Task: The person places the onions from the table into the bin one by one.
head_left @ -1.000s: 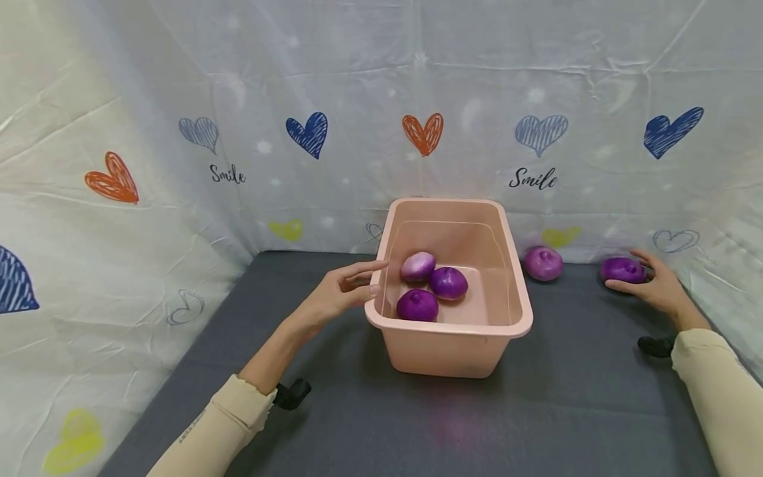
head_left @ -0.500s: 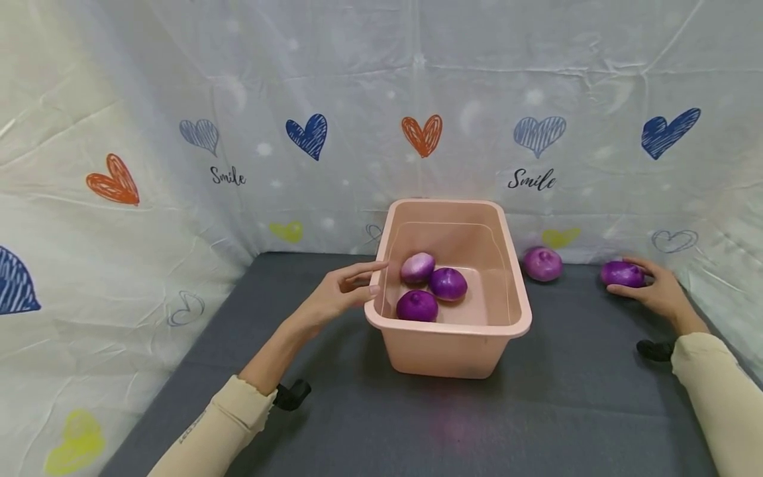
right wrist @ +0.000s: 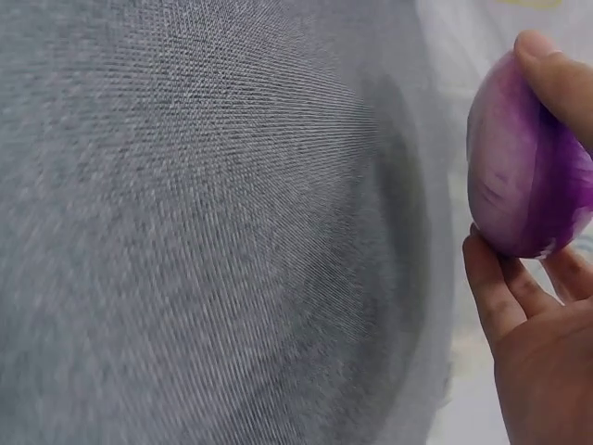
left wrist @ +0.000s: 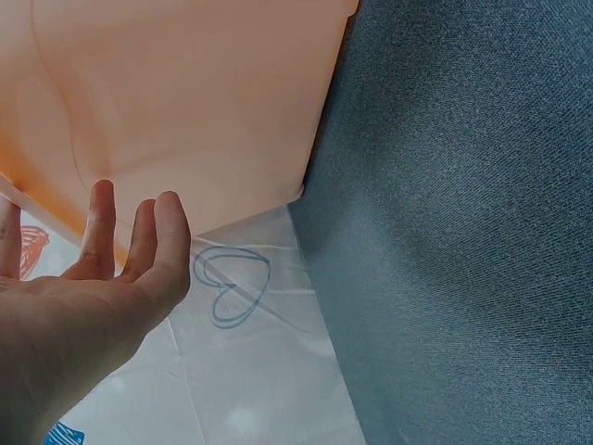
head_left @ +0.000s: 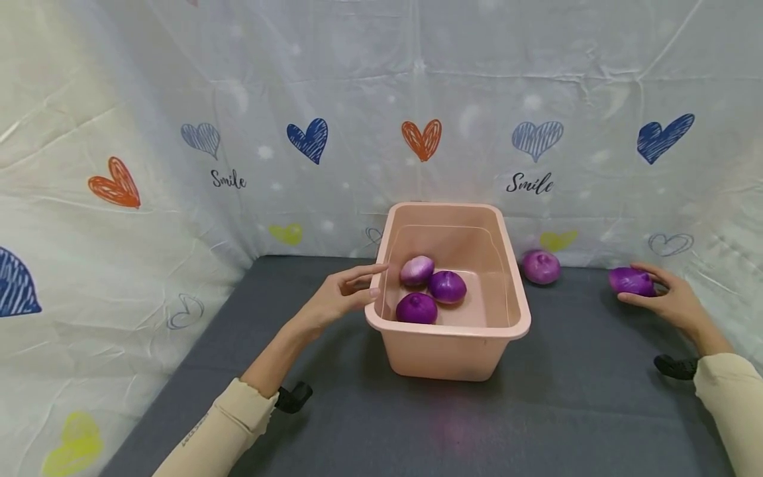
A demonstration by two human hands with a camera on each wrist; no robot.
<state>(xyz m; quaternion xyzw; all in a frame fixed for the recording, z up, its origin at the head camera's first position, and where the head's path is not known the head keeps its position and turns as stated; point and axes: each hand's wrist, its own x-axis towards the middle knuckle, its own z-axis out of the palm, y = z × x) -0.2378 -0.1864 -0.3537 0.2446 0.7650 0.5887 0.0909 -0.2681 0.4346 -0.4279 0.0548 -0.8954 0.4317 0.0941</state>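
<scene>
My right hand, at the far right, holds a purple onion between thumb and fingers. In the right wrist view the onion is gripped above the grey cloth, over a soft shadow. My left hand rests its fingertips at the left rim of a peach plastic tub. In the left wrist view that hand's fingers are spread and loosely bent beside the tub's outer wall. Inside the tub lie three purple onions, a paler one behind two darker ones.
Another purple onion sits on the grey table cloth, just right of the tub. A white curtain printed with hearts hangs behind the table and along its left side. Black wrist straps sit on both arms.
My right hand, first around the onion at the back right, has tightened on it and shifted slightly right and nearer. The left hand stays at the tub's rim.
</scene>
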